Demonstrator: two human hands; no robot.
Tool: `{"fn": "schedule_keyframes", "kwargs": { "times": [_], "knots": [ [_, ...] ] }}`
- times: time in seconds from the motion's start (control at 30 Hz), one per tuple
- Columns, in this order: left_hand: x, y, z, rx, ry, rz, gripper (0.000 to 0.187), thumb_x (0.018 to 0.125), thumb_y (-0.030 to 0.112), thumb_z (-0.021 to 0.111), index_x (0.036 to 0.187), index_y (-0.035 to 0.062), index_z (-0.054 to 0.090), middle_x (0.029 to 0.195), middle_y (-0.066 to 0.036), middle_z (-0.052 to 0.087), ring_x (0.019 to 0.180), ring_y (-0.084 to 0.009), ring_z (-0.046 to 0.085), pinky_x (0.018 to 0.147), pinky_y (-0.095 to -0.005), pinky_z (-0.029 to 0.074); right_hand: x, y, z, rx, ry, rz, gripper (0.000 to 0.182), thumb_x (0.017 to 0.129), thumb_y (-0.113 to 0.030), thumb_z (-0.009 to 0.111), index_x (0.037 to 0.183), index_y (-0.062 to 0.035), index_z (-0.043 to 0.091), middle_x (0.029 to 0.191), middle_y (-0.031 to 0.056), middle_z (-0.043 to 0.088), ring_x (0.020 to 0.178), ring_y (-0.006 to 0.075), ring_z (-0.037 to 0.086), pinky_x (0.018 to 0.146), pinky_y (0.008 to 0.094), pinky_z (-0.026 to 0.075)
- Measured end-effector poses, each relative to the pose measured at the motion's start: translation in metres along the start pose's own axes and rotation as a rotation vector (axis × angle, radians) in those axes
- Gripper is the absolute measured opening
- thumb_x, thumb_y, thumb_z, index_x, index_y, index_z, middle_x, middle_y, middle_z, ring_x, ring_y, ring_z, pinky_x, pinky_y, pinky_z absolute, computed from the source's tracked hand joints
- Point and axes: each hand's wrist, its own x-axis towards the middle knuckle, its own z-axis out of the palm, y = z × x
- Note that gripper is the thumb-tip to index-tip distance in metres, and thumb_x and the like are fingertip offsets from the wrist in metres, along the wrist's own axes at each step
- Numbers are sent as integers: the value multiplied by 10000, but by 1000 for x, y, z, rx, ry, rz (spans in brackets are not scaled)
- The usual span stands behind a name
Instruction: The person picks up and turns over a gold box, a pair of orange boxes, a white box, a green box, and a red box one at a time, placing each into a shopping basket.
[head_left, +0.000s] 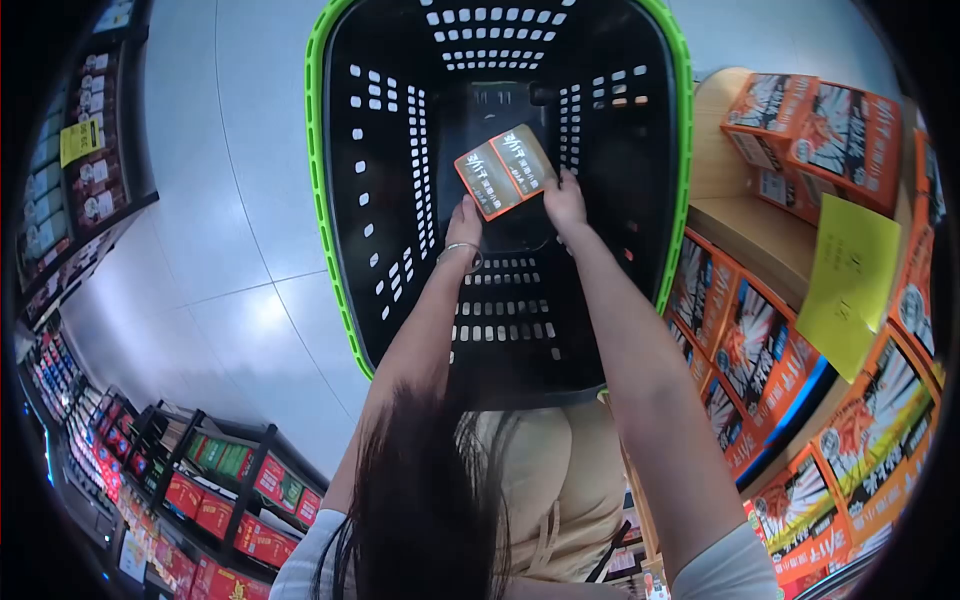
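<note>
Both my arms reach down into a black shopping basket with a bright green rim. Low inside it, an orange and brown-grey snack box with white lettering is held tilted between my hands. My left hand, with a bracelet at its wrist, grips the box's lower left corner. On the other side, my right hand is closed on its right edge. The fingers of both hands are partly hidden beneath the box. The basket's dark bottom shows beyond the box.
At right, wooden shelving holds stacked orange snack boxes and a yellow-green price sign that sticks out. Shelves with red and green packs stand at lower left. Another rack with a yellow tag is at upper left, beside the tiled floor.
</note>
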Motion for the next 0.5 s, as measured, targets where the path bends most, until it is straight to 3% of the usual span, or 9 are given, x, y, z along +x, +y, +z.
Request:
{"fn": "schedule_keyframes", "kwargs": {
  "times": [0.03,0.07,0.1,0.17,0.23,0.33,0.37,0.43,0.5],
  "knots": [
    [11,-4,2,-203,-53,-89,721,907,579,305,1399,53,334,1400,-169,403,1298,-319,378,1077,-367,254,8,-1,5,8,12,15,574,895,-349,467,1330,20,398,1302,232,474,1226,340,448,1023,360,346],
    [20,-7,6,-283,-24,-134,718,905,608,290,1421,110,316,1415,-118,388,1276,-259,395,1054,-431,264,13,0,5,48,-11,48,556,904,-345,448,1321,22,415,1292,211,490,1213,310,467,1011,343,352],
    [24,-8,6,-287,-21,-137,718,905,608,290,1421,110,316,1415,-118,388,1276,-259,395,1054,-431,264,16,-2,4,45,-17,46,556,904,-345,448,1321,22,415,1292,211,490,1213,310,467,1011,343,352],
    [27,-7,10,-502,-149,-131,698,908,586,291,1414,107,327,1407,-118,411,1304,-332,356,1049,-438,280,16,-7,-4,252,-260,59,509,908,-310,446,1292,24,457,1260,190,522,1188,270,492,995,325,361],
    [12,6,17,-537,-100,-139,684,906,593,302,1405,128,343,1388,-82,428,1285,-309,368,1036,-448,284,16,-4,2,258,-279,37,458,905,-280,474,1255,13,504,1217,165,557,1155,239,513,970,309,378],
    [-14,9,18,-627,-86,-176,651,910,593,318,1395,159,352,1380,-37,426,1296,-254,345,1039,-493,254,-14,-12,6,112,-24,-66,391,851,-171,566,1205,-7,545,1151,153,577,1098,236,539,926,315,409],
    [-24,8,17,-680,-123,-199,633,915,586,322,1392,171,344,1391,-30,406,1326,-223,310,1054,-528,219,-19,-8,8,95,32,-175,401,807,-178,576,1174,-20,558,1175,166,542,1085,322,535,948,390,410],
    [-43,2,11,-710,-155,-190,604,924,554,355,1390,171,336,1392,-28,403,1318,-223,319,1059,-526,211,-49,-23,-8,67,151,-446,368,816,-118,585,1165,-5,561,1077,153,549,1010,288,546,898,348,425],
    [-70,-6,0,-735,-192,-163,578,926,521,398,1386,175,335,1392,-31,401,1318,-224,319,1064,-534,198,-92,-44,-31,24,196,-511,352,811,-113,584,1145,-5,568,1062,162,548,996,302,541,890,363,425]
  ]
}}
